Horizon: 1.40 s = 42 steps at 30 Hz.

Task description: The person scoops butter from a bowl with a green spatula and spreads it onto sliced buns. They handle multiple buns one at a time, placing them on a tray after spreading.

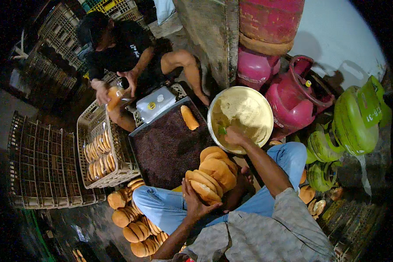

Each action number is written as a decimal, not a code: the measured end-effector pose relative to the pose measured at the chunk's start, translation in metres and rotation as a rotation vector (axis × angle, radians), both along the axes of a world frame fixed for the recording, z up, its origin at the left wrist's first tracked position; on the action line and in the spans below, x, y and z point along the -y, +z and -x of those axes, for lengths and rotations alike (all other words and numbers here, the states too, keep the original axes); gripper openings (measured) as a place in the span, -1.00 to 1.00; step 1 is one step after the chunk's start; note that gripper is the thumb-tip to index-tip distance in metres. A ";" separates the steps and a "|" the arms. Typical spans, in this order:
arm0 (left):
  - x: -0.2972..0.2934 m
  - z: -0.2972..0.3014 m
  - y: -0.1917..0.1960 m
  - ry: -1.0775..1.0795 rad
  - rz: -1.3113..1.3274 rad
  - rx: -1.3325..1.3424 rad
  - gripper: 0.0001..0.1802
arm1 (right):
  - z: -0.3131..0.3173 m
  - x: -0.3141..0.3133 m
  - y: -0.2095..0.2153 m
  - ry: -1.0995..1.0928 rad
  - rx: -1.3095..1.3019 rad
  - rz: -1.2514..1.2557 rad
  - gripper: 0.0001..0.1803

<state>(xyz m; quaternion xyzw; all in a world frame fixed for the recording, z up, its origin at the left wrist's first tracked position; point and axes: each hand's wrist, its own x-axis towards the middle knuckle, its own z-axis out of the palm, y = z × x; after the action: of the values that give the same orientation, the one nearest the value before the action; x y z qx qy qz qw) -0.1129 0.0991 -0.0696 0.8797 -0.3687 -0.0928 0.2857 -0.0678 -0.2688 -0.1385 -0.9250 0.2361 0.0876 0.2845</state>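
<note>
My left hand (197, 205) is closed around the near end of a stack of round, flat bread buns (219, 171) above my lap. Down inside a large round tub (271, 118) of pale yellow cream (249, 107), my right hand (235, 136) grips a small tool (222, 130) that shows green; the rest of it is hidden. Left of the tub, a rectangular tray (133, 150) holds dark brown sprinkles (168, 146). One coated-looking orange-brown bun (189, 118) lies on the sprinkles near the far right corner.
Across from me sits a person (118, 56) handling a bagged bun (115, 97) over a plastic crate (118, 177) of packed buns. Pink gas cylinders (290, 100) and green ones (358, 118) stand at right. More buns (135, 231) lie in rows by my left leg.
</note>
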 end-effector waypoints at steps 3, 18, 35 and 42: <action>0.006 0.007 0.004 -0.003 0.052 0.112 0.54 | 0.013 0.007 0.000 0.057 0.259 -0.009 -0.69; 0.011 0.027 0.012 -0.808 0.036 0.422 -0.36 | 0.071 0.033 0.074 -0.134 0.103 -0.521 -0.73; 0.032 -0.086 0.060 0.165 1.165 -1.687 -0.11 | 0.039 -0.075 0.142 0.528 0.535 0.004 -0.70; 0.036 -0.121 0.050 0.648 0.503 -1.385 -0.50 | 0.052 -0.107 0.153 0.672 0.726 0.505 -0.59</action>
<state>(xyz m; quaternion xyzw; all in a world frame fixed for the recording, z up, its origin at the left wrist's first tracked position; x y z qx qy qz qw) 0.0077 0.0633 -0.0196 0.5950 0.1557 -0.4440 0.6516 -0.1201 -0.1622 0.0147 -0.9597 -0.1717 -0.2102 0.0734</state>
